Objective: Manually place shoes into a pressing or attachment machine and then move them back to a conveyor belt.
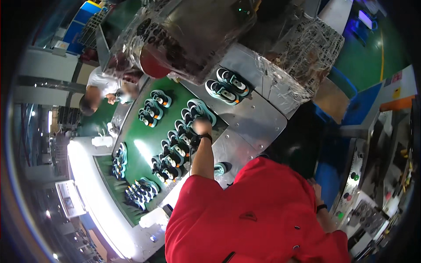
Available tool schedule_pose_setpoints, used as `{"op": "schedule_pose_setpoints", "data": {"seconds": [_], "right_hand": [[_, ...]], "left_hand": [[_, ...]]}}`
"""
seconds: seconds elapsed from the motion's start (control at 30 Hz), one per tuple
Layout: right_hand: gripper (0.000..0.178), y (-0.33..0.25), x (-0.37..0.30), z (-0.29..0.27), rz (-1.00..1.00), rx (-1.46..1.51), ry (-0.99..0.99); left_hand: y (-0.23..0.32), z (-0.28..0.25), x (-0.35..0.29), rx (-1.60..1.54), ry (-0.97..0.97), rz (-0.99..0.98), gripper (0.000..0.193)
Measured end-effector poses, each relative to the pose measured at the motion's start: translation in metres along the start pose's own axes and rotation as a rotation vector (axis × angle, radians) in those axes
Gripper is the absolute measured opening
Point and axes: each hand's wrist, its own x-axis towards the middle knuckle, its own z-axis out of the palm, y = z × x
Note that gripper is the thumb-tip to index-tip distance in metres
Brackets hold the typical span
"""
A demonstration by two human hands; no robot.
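My left hand (202, 126) reaches forward over a row of sneakers on the green belt. It lies against or just above a dark sneaker with a pale mint sole (202, 109). The hand is blurred, so its fingers and any grip do not show. Directly beside it, the row of matching sneakers (172, 154) runs toward the lower left. My right hand (315, 189) is low at my right side, partly hidden by my red shirt, and what it touches cannot be made out. A pair of sneakers (227, 86) stands on the metal table ahead.
More sneakers (155, 107) stand farther across the green belt (136, 131), with others at its left end. Plastic-wrapped machinery (184, 39) overhangs the far side. Across the belt is another person (103, 85). A control panel with buttons (351, 184) is at right.
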Motion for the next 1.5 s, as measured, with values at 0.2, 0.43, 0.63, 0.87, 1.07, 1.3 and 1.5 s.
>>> {"op": "schedule_pose_setpoints", "data": {"seconds": [0.2, 0.43, 0.63, 0.87, 1.07, 1.3, 1.5], "right_hand": [[0.039, -0.053, 0.004, -0.025, 0.161, -0.103, -0.199], [0.036, -0.068, 0.011, -0.028, 0.191, -0.333, -0.328], [0.014, 0.08, 0.003, 0.07, 0.252, -0.462, -0.201], [0.016, 0.12, -0.009, 0.086, 0.028, -0.325, -0.111], [0.032, -0.018, -0.073, -0.026, 0.205, -0.185, 0.143], [0.02, -0.154, 0.001, -0.17, 0.335, 0.197, 0.262], [0.025, -0.273, 0.07, -0.274, -0.212, 0.092, 0.756]], "left_hand": [[0.002, 0.004, -0.04, -0.289, -0.176, 0.222, 0.055], [-0.022, -0.013, -0.096, -0.596, -0.323, 0.023, 0.055], [0.028, 0.014, -0.052, -0.352, -0.293, 0.079, 0.062], [-0.006, -0.01, 0.01, -0.33, -0.2, -0.492, 0.078], [0.089, 0.019, 0.095, -0.977, 0.003, -0.79, 0.045], [-0.033, 0.0, 0.252, -0.503, -0.12, 0.073, 0.031], [0.178, -0.111, -0.044, -0.758, -0.773, 0.426, 0.024]]}}
